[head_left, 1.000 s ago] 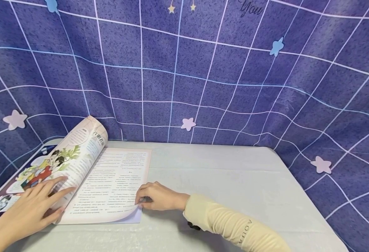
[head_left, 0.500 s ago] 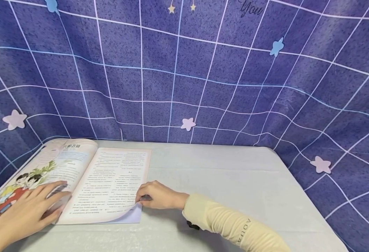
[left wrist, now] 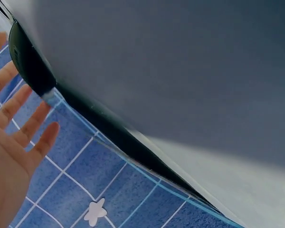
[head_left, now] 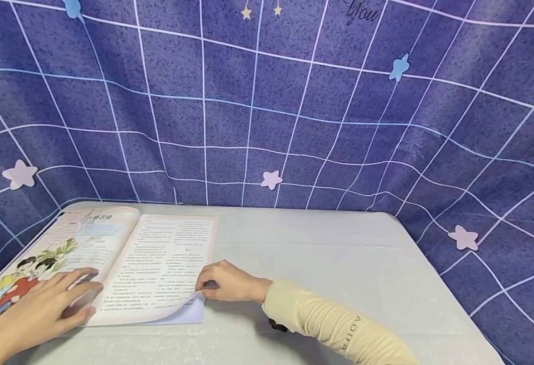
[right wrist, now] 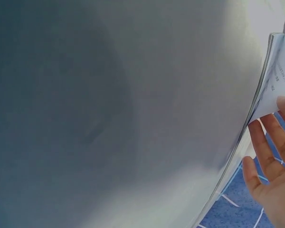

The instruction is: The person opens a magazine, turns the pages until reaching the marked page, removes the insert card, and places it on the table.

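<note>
An open magazine point(head_left: 152, 258) lies at the table's left, with an illustrated left page point(head_left: 77, 233) and a right page of printed text. My left hand point(head_left: 45, 304) rests on the lower part of the left page, fingers spread and slightly bent; the left wrist view shows the same hand point(left wrist: 12, 147) with spread fingers. At the magazine's lower right corner, my right hand point(head_left: 225, 281) pinches the lifted corner of the right page, and a lilac sheet point(head_left: 186, 312) shows beneath. In the right wrist view the thumb lies on the curled page corner point(right wrist: 275, 85).
A pale grey cloth covers the table point(head_left: 321, 263), which stretches right of the magazine. Behind it hangs a blue curtain point(head_left: 230, 126) with a grid of lines and stars. A cream sleeve point(head_left: 330, 319) covers the right forearm.
The left page, curled up a second ago, has come down flat to the left beneath my left hand. My right hand stays at the page corner, almost unmoved.
</note>
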### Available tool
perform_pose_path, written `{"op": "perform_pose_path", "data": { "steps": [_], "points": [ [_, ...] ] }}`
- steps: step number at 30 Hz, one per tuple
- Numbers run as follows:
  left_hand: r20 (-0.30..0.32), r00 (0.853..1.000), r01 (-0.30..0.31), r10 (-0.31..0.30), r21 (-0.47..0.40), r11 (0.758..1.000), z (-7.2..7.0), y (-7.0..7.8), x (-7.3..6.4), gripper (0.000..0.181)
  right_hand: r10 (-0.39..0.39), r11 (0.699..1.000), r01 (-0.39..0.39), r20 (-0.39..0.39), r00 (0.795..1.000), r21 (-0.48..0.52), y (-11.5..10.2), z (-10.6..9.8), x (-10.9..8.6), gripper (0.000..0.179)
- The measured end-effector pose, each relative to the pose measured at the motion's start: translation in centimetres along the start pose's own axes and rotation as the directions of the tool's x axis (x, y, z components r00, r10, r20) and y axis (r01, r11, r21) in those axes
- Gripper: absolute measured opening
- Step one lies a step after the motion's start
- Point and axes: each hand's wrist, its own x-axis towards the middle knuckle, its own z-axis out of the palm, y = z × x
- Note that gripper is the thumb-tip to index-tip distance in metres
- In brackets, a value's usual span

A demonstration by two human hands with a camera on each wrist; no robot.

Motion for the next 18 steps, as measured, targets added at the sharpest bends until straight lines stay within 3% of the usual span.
{"op": "perform_pose_path", "data": {
  "steps": [13, 18],
  "points": [
    [-0.02, 1.0, -0.012, 0.012, 0.021, 1.0, -0.08, 0.47, 0.36, 0.053, 0.031, 0.999, -0.032, -0.061, 0.998, -0.017, -0.14, -0.23, 0.31, 0.009],
    [-0.006, 1.0, 0.01, -0.01, 0.012, 1.0, -0.15, 0.67, 0.33, 0.058, 0.03, 0.999, -0.032, -0.103, 0.994, -0.027, -0.26, -0.48, 0.5, 0.01]
  ]
}}
